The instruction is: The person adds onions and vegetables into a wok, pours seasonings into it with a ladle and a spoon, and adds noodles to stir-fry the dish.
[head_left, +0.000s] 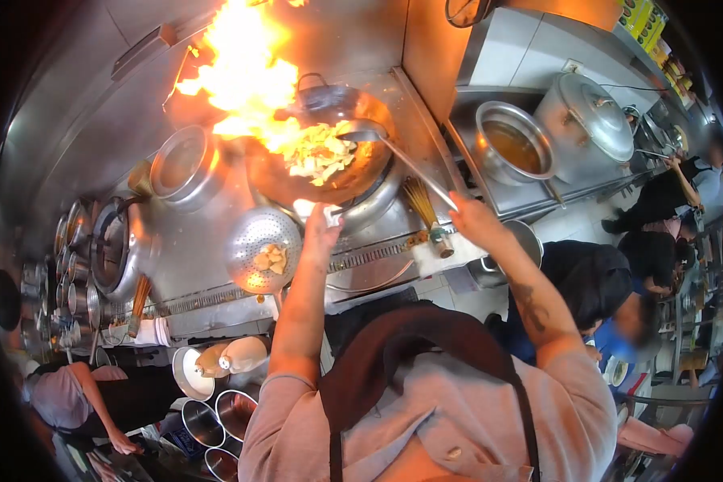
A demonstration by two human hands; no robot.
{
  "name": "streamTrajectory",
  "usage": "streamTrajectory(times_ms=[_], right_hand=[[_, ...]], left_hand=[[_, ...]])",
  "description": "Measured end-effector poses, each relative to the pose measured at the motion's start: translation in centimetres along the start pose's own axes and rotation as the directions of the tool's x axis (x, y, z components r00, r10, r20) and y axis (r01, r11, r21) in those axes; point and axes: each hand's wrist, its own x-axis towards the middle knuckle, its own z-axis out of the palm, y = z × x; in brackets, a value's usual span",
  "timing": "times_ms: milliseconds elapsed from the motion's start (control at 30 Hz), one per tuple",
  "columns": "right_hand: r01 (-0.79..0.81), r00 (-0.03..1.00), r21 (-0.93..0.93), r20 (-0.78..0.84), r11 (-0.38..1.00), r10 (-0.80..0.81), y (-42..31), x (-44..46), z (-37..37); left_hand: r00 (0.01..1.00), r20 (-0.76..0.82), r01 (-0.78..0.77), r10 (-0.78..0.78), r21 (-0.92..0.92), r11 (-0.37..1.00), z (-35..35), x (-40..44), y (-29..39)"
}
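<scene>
A large wok (281, 186) sits on the burner, holding pale chopped food (323, 153). Tall flames (245, 68) rise from its left side. At the wok's near edge, my left hand (321, 229) is closed on a folded white cloth (315, 210); the wok rim or handle beneath the cloth is hidden. My right hand (475, 221) grips the long handle of a metal ladle (418, 170), whose bowl is over the food at the wok's right. Close to my left forearm is a perforated strainer (241, 257) with some light brown pieces (271, 259) in it.
A metal pot (183, 170) stands left of the wok. On the right are a pot of brown liquid (512, 149) and a big lidded pot (590, 120). A bamboo brush (422, 205) lies by the front ledge. Other people (80, 394) stand to both sides.
</scene>
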Motion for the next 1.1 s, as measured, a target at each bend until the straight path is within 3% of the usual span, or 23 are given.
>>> streamTrajectory(times_ms=[33, 167, 200, 233, 267, 300, 333, 467, 500, 567, 700, 800, 867, 1067, 1100], right_hand=[[-0.029, 0.999, 0.089, -0.020, 0.996, 0.031, -0.1, -0.9, 0.4], [-0.048, 0.957, 0.372, -0.248, 0.927, 0.149, -1.3, -7.3, 1.1], [-0.138, 0.949, 0.393, -0.211, 0.909, 0.236, -1.0, -9.2, 1.4], [-0.238, 0.928, 0.411, -0.173, 0.880, 0.331, -0.3, -11.5, 1.7], [-0.347, 0.890, 0.425, -0.131, 0.836, 0.436, 0.4, -14.2, 1.9], [-0.325, 0.882, 0.447, -0.174, 0.834, 0.437, 0.1, -16.7, 1.3], [-0.323, 0.860, 0.489, -0.207, 0.810, 0.467, 1.6, -20.2, 3.4], [-0.572, 0.687, 0.515, -0.125, 0.638, 0.716, 2.0, -31.9, 5.2], [-0.612, 0.637, 0.528, -0.112, 0.588, 0.763, 2.6, -34.3, 6.2], [-0.609, 0.592, 0.546, -0.170, 0.575, 0.788, 4.0, -37.7, 8.1], [-0.684, 0.543, 0.525, -0.097, 0.506, 0.834, 9.4, -39.7, 10.0], [-0.744, 0.535, 0.440, -0.060, 0.503, 0.843, 15.4, -38.6, 12.0], [-0.817, 0.405, 0.502, 0.148, 0.284, 0.902, 18.1, -36.5, 12.0], [-0.866, 0.363, 0.447, 0.255, 0.224, 0.896, 22.5, -31.9, 12.6], [-0.888, 0.333, 0.418, 0.298, 0.191, 0.895, 22.8, -31.2, 12.7]], left_hand=[[0.998, -0.059, -0.003, 0.001, -0.036, 0.999, 1.6, -1.7, 0.5], [1.000, -0.026, -0.013, 0.012, -0.015, 1.000, 0.2, -0.5, 0.3], [0.964, -0.007, -0.249, 0.264, 0.306, 0.919, -0.2, -0.9, 0.2], [0.877, 0.106, -0.438, 0.469, 0.579, 0.688, -0.1, -1.7, -0.2], [0.901, 0.094, -0.409, 0.423, 0.509, 0.757, 0.2, -2.0, -0.2], [0.923, 0.082, -0.374, 0.377, 0.436, 0.819, 0.9, -2.4, -0.1], [0.999, -0.024, -0.036, 0.036, -0.019, 0.999, 1.4, -2.3, 0.7], [0.992, -0.088, -0.083, 0.089, 0.065, 0.994, 0.5, -1.5, 0.7], [0.917, -0.032, -0.349, 0.397, 0.415, 0.840, -0.4, -2.2, -0.7], [0.929, -0.280, -0.195, 0.242, 0.184, 0.963, 2.6, -5.6, -1.3], [0.959, -0.215, -0.101, 0.184, 0.350, 0.931, 2.4, -9.3, -5.0], [0.933, -0.279, -0.075, 0.227, 0.465, 0.882, 6.0, -14.2, -8.3], [0.933, -0.278, -0.073, 0.229, 0.475, 0.877, 6.8, -16.0, -9.5], [0.918, -0.236, -0.165, 0.318, 0.501, 0.850, 5.5, -21.3, -10.0], [0.895, -0.304, -0.133, 0.326, 0.516, 0.846, 5.3, -22.2, -9.6]])
